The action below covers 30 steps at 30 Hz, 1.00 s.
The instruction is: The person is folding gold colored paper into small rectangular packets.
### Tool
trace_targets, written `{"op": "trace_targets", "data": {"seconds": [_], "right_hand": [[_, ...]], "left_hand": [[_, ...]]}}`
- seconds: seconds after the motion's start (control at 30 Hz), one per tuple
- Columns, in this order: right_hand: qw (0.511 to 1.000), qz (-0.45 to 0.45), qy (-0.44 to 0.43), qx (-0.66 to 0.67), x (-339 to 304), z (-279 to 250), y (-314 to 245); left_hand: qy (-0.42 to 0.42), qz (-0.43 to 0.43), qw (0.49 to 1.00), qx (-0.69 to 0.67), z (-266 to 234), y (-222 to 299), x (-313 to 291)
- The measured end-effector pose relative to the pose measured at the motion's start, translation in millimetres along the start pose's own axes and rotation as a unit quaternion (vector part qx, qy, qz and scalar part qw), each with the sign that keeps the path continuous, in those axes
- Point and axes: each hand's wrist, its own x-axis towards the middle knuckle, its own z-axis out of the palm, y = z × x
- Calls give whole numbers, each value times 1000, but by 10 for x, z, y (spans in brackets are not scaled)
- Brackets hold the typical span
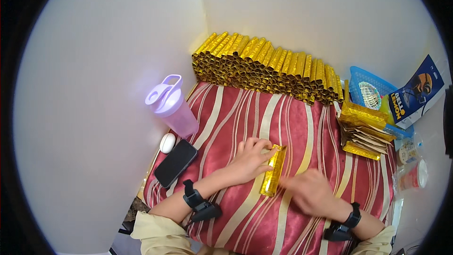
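Observation:
A shiny gold paper tube [271, 182], flattened, lies lengthwise on the striped cloth in front of me. My left hand [252, 160] grips its far half, with thumb and fingertips pressed on the gold surface. Beside the tube's near right edge is my right hand [309, 191], its fingers curled and smeared by motion. One finger points toward the tube; whether it touches is unclear. At the back, many similar gold tubes [264, 59] are stacked in a long pile, open ends toward me. A stack of flat gold sheets [363, 115] with brown undersides sits at the right.
A red, cream-striped cloth [226, 123] covers the table, with walls at left and back. On the left stand a purple bottle [174, 108], a white oval object [167, 142] and a black phone [175, 163]. Right: a blue basket [365, 82], a dark blue packet [417, 92] and a plastic cup [413, 177].

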Motion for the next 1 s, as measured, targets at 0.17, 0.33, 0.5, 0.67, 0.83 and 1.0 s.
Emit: {"op": "trace_targets", "data": {"seconds": [0.17,0.33,0.5,0.67,0.83,1.0], "right_hand": [[987,115,82,81,79,6,523],[990,98,-35,98,200,76,589],[992,102,-42,65,225,52,534],[995,94,-10,27,171,152,574],[994,-41,34,-93,119,193,595],[986,-43,46,-154,89,212,458]], "left_hand": [[-62,117,990,-37,-116,-105,160],[-88,166,980,-66,-157,-155,200],[-25,113,990,-86,-167,-84,95],[40,-50,992,-110,-82,46,-79],[51,-47,994,-86,-141,19,-90],[94,-19,993,-68,-123,2,-102]]}}
